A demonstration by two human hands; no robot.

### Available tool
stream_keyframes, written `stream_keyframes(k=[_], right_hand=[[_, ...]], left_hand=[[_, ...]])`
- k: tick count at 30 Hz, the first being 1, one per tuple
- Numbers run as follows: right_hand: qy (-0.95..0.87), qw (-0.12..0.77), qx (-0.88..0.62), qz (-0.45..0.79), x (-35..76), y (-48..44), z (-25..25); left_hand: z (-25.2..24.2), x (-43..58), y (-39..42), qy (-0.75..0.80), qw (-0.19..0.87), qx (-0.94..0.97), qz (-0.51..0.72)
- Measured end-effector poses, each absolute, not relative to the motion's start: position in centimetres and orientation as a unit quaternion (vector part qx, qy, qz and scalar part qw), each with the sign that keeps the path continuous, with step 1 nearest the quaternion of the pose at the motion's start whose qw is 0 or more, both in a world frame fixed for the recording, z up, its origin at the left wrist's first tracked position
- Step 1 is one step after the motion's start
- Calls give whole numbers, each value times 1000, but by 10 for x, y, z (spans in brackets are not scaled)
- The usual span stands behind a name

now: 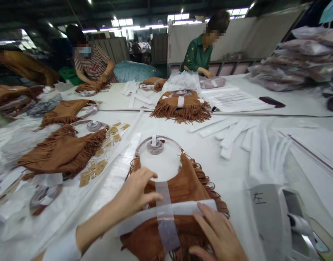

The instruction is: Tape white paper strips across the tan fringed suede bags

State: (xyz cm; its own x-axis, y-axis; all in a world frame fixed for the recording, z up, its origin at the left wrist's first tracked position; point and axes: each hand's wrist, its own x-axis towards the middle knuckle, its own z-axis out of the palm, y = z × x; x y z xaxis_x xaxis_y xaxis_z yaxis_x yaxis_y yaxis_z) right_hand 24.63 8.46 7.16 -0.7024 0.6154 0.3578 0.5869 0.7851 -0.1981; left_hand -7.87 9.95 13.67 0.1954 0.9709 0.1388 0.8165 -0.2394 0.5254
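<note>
A brown suede fringed bag (184,186) lies flat on the white table (231,170) right in front of me. A white paper band (180,210) runs across it, crossed by a strip of clear tape (165,214). My left hand (135,194) rests on the bag's left side, fingers stretched toward the tape. On the right end of the band my right hand (219,235) lies flat, fingers spread. The bag's coiled strap (155,146) sits above the bag.
More brown fringed bags (64,150) lie at left and another (181,107) further back. White paper strips (234,132) are scattered at right. A grey tape dispenser (275,217) stands at lower right. Two people work at the far side. Bagged goods (299,61) are stacked at right.
</note>
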Motion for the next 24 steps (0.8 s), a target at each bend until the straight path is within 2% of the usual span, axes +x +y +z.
stream_keyframes(k=[4, 6, 9, 15, 24], right_hand=[[-950, 179, -252, -36, 207, 114, 73], [-949, 181, -257, -22, 201, 114, 69], [-940, 211, -268, -9, 204, 107, 63], [-938, 219, -267, -14, 206, 102, 51], [-937, 110, -328, 51, 196, 110, 48]], left_hand=[[77, -59, 1, 630, -1, 749, 204], [53, -51, -19, 630, -77, 751, 183], [38, -41, -27, 623, -131, 753, 165], [24, -39, -26, 614, -118, 735, 263], [10, -41, -9, 615, 0, 747, 251]])
